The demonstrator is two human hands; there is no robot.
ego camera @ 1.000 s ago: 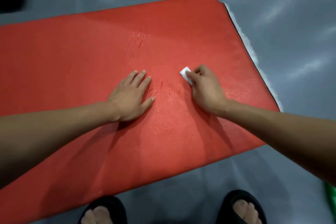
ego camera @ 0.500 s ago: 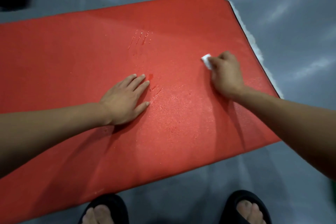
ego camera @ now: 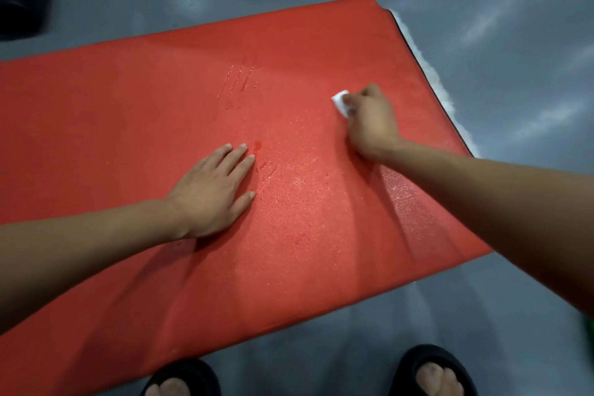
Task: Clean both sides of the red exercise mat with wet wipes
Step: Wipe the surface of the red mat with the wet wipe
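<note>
Looking down, I see the red exercise mat (ego camera: 128, 145) spread on a glossy grey floor (ego camera: 514, 26), wet streaks ahead of my flat, released left hand (ego camera: 212, 190). My right hand (ego camera: 369, 122) has its fingers clenched on a white wet wipe (ego camera: 340, 101), pressing it to the mat. Black sandals (ego camera: 430, 370) sit below.

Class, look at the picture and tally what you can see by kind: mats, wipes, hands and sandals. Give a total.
Red exercise mat: 1
White wet wipe: 1
Hands: 2, left hand and right hand
Black sandals: 2, one and another
Total: 6
</note>
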